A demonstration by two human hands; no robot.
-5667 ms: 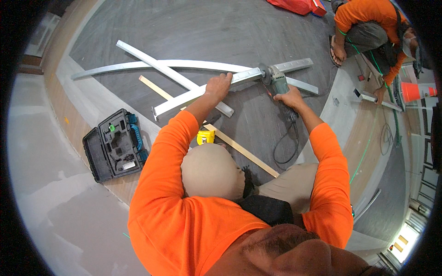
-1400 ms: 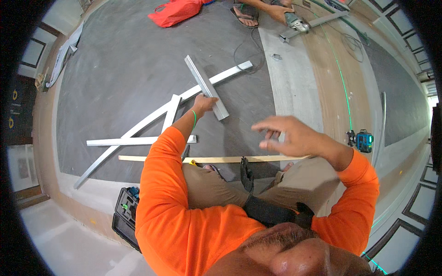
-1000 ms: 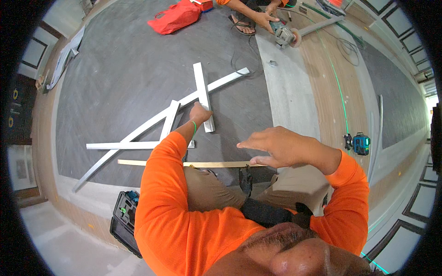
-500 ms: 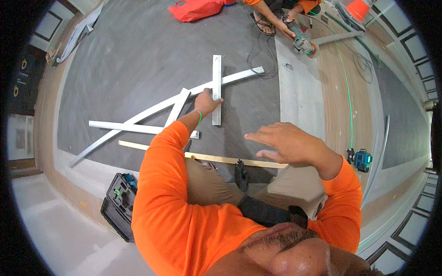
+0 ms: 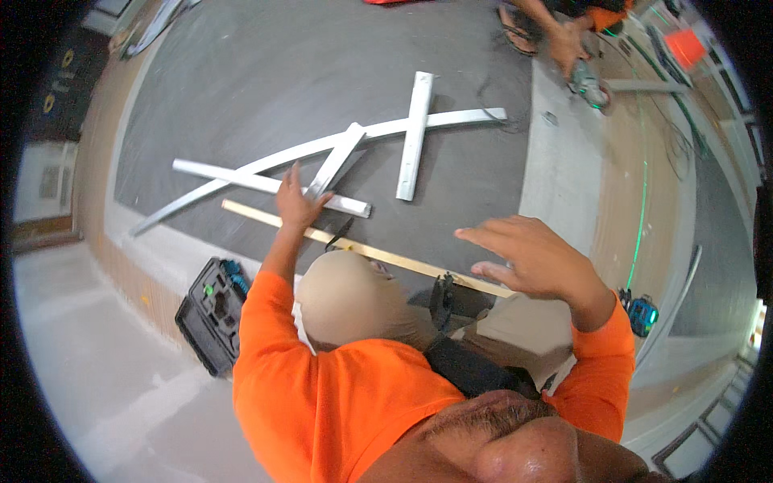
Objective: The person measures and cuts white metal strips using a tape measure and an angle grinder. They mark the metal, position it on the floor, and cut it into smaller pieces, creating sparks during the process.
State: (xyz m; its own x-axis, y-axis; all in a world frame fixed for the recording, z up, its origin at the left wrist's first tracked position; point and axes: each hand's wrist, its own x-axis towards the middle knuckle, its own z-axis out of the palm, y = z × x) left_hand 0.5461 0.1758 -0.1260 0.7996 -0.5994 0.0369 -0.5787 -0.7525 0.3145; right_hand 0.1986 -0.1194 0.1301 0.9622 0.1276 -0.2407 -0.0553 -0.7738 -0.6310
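Observation:
My left hand is open with its fingers spread, over a pale metal bar and beside the near end of a short metal bar. Whether it touches either one I cannot tell. Both of these cross or lean on a long metal bar on the dark floor sheet. Another short metal bar lies across the long one, further right. Above my right knee hovers my right hand, open and holding nothing. A thin yellowish strip runs along the floor in front of my knees.
An open black tool case sits at my left. To my right stands a blue laser level, with a green line on the floor. Far right, a co-worker's hand holds an angle grinder by a metal bar.
My left hand has left the short bar on the right and moved left and nearer. That bar now lies at a slant in the shifted view. My right hand stays raised.

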